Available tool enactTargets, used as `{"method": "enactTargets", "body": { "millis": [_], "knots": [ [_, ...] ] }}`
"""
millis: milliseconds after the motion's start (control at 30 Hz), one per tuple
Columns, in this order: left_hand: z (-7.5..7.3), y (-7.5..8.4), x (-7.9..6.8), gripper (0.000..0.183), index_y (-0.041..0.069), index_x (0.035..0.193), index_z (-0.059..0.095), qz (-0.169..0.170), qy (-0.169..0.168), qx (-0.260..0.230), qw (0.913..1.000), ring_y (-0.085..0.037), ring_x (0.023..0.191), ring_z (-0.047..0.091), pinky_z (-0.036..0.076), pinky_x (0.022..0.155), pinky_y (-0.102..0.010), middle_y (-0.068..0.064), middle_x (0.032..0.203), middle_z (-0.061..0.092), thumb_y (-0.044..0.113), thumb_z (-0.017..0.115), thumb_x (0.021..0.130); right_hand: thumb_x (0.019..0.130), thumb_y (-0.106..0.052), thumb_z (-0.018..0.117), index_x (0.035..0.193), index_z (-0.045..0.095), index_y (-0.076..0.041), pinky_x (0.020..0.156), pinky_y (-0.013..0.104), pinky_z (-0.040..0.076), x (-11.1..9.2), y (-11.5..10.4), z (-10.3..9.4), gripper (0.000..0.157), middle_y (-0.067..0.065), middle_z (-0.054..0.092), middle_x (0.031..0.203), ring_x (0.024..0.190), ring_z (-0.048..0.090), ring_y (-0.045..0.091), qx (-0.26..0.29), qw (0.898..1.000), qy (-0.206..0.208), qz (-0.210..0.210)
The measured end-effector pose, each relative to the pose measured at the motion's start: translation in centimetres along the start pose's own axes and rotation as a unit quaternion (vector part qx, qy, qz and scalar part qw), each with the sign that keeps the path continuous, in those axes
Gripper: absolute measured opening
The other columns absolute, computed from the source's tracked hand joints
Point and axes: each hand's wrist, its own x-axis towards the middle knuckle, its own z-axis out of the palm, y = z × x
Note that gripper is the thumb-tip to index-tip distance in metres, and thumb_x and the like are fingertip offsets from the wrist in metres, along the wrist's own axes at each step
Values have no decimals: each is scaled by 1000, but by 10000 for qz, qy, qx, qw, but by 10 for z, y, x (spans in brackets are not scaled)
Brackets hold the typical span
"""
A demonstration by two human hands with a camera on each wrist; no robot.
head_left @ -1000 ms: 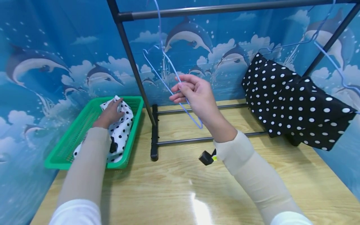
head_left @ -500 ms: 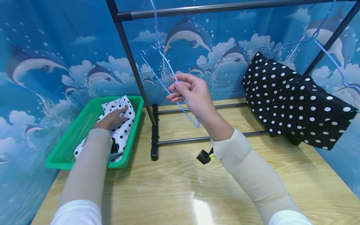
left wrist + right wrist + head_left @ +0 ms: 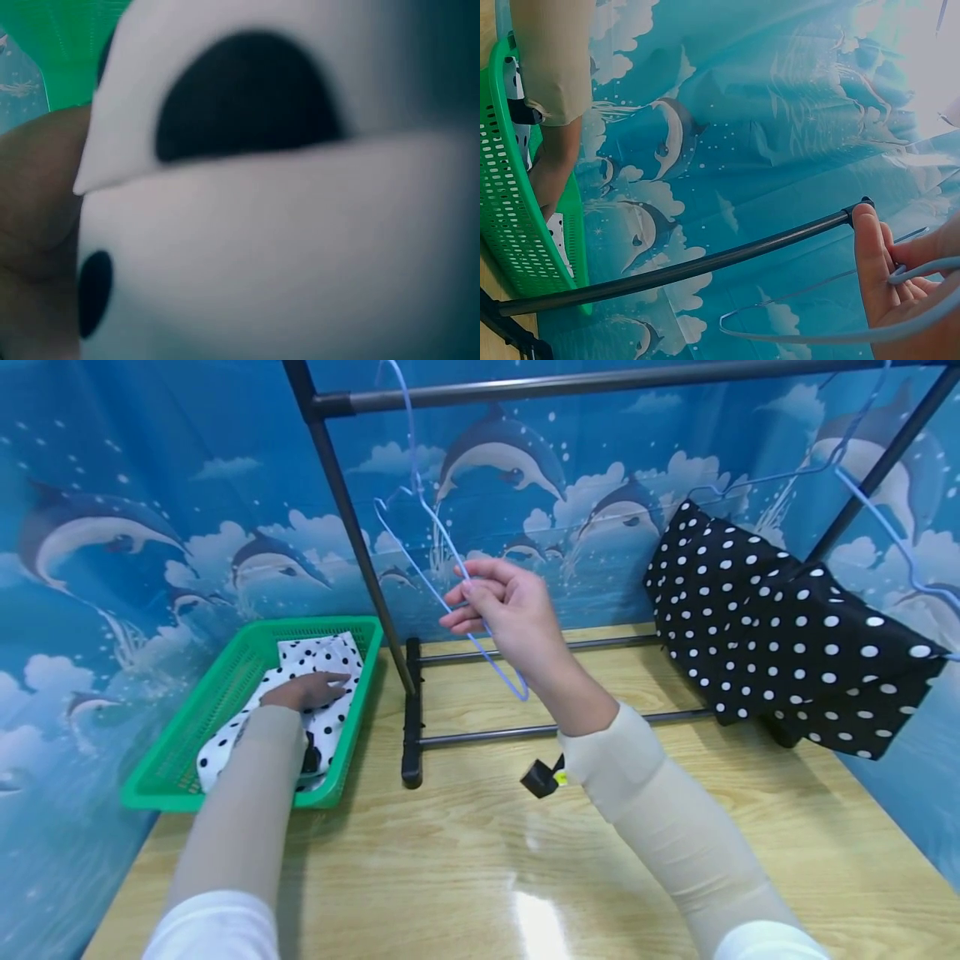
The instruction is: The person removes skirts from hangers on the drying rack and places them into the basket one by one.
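Note:
A white cloth with black dots [image 3: 318, 652] lies bunched in the green basket [image 3: 202, 685], and my left hand [image 3: 306, 691] rests on it with fingers stretched rightward. In the left wrist view the cloth [image 3: 262, 232] fills most of the picture, with part of the hand at the left edge. My right hand [image 3: 510, 610] pinches the lower part of a light-blue wire clothes hanger [image 3: 431, 510] between thumb and fingers. In the right wrist view the hanger [image 3: 810, 337] passes between those fingers. Its hook is up at the top rail.
The black garment rack [image 3: 562, 387] stands on the wooden table [image 3: 420, 860]. On its right side hangs a black, white-dotted cloth [image 3: 765, 627] on another blue hanger [image 3: 795, 472]. A dolphin-print curtain [image 3: 225, 510] backs the scene.
My left hand has come down and nearer in the basket, and the raised cloth has sunk under it. The right hand and the hanger have shifted slightly left.

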Motion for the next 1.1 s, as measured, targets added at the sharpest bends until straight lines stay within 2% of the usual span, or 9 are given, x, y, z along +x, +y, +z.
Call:
{"method": "enactTargets", "body": {
  "millis": [233,400,633,800,933,1100],
  "knots": [
    [-1,-6,-3,55,15,156,16,218,-29,-192,9996,-50,142,11,20,108,-68,-27,157,12,34,29,107,100,-4,50,126,57,2,74,30,58,1,0,4,28,18,68,97,77,70,19,43,10000,-14,75],
    [-4,-7,-8,55,15,156,19,317,86,-122,9994,-51,141,14,22,108,-68,-28,156,15,35,31,106,101,-5,50,127,57,2,74,30,58,1,0,6,28,17,68,97,77,70,19,35,9999,-38,108],
    [-15,1,-19,56,10,155,18,427,405,28,9983,-51,140,16,23,107,-67,-29,155,17,32,33,106,101,-6,50,127,56,1,74,30,58,3,-1,8,28,18,67,97,77,70,20,32,9999,-1,108],
    [-28,6,-28,57,5,154,18,588,768,-132,9952,-53,140,13,21,108,-67,-32,155,12,33,33,107,101,-6,49,126,57,1,75,31,58,6,-1,11,27,21,67,99,76,71,19,41,9999,24,116],
    [-32,8,-33,56,4,154,21,619,1003,-268,9927,-51,141,12,20,109,-66,-31,155,12,31,34,106,101,-7,49,128,56,0,76,31,58,7,-1,13,28,20,67,100,78,70,19,-4,9999,0,150],
    [-36,8,-36,58,5,154,18,858,1236,-341,9880,-50,141,11,18,110,-66,-29,156,13,32,36,106,102,-8,48,127,56,0,78,31,58,10,1,16,28,19,67,100,79,70,20,-74,9998,-26,162]
  ]
}}
